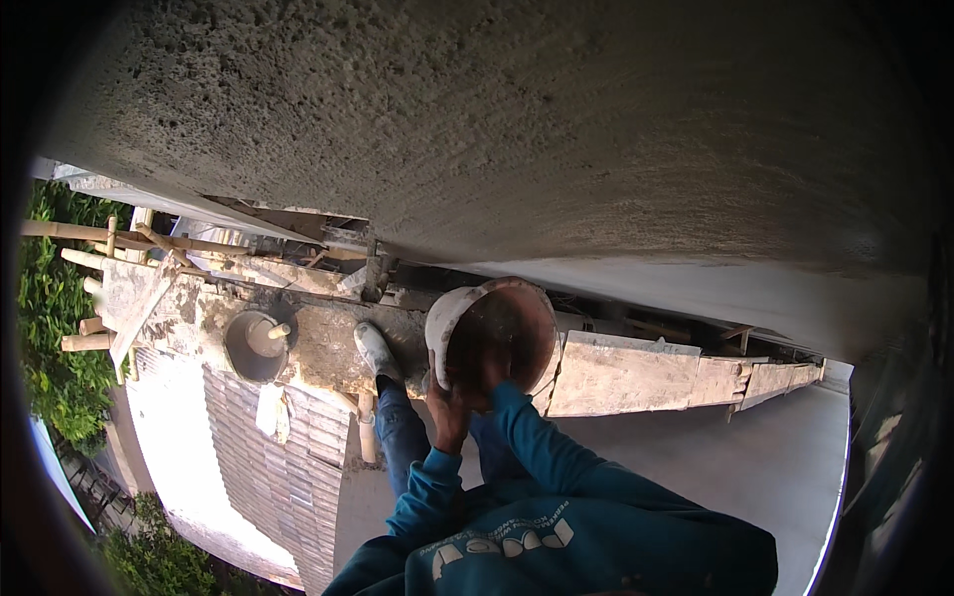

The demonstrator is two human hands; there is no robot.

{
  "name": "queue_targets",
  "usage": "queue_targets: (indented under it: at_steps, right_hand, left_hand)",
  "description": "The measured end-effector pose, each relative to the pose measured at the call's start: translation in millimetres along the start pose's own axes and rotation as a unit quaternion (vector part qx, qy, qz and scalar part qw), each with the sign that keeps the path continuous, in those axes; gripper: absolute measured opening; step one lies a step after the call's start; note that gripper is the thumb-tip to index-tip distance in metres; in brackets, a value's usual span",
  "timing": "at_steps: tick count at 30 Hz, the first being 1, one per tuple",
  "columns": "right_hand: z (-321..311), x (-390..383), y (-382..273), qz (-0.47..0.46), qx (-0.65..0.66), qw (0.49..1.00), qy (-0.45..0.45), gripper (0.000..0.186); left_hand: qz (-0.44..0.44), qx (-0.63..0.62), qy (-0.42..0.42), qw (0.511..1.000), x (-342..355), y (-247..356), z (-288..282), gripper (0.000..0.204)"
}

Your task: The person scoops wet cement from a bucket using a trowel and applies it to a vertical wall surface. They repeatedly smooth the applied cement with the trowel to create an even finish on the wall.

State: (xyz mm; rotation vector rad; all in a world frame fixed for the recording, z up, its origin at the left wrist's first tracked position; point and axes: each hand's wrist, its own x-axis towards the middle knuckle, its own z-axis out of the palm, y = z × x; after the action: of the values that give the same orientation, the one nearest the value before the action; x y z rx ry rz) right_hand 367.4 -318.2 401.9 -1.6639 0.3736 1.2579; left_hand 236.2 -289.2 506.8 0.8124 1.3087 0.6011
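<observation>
A mortar-stained bucket (538, 323) is held tilted in front of my body, its reddish inside facing me and its outer wall smeared whitish. My left hand (447, 412) grips the bucket at its near left side. Inside the bucket mouth is my right hand (491, 370), its fingers lost in the dark shadow, so what they touch does not show. Just beyond the bucket rises a grey plastered wall (497, 129), rough and pitted at left, smoother toward the right.
I stand on narrow scaffold planks (626, 372) running along the wall. Left of my white boot (374, 350) sits a second bucket (237, 343) with a pale handle sticking out. Bamboo poles (79, 230) cross at the far left. A tiled roof (273, 477) lies below.
</observation>
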Motion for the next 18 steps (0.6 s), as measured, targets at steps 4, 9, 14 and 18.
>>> queue_targets:
  at_steps: [4, 9, 14, 18]
  right_hand:
    - [15.9, -25.3, -21.0, 0.042, 0.189, 0.980, -0.043, 0.042]
    - [98.3, -170.9, -231.7, -0.021, 0.273, 0.814, -0.511, 0.036]
    - [92.4, -268.1, -324.4, -0.239, 0.237, 0.728, -0.597, 0.050]
    - [61.4, -157.7, -220.7, -0.125, 0.088, 0.939, -0.307, 0.050]
  left_hand:
    - [0.021, 0.033, 0.017, 0.999, -8.3, 23.1, -0.4, 0.065]
    - [0.064, 0.073, 0.059, 0.994, 9.5, -28.4, -15.8, 0.066]
    - [0.051, 0.091, 0.080, 0.991, 5.1, -6.3, -15.0, 0.069]
    - [0.038, 0.050, 0.095, 0.993, 0.0, -8.5, -17.3, 0.071]
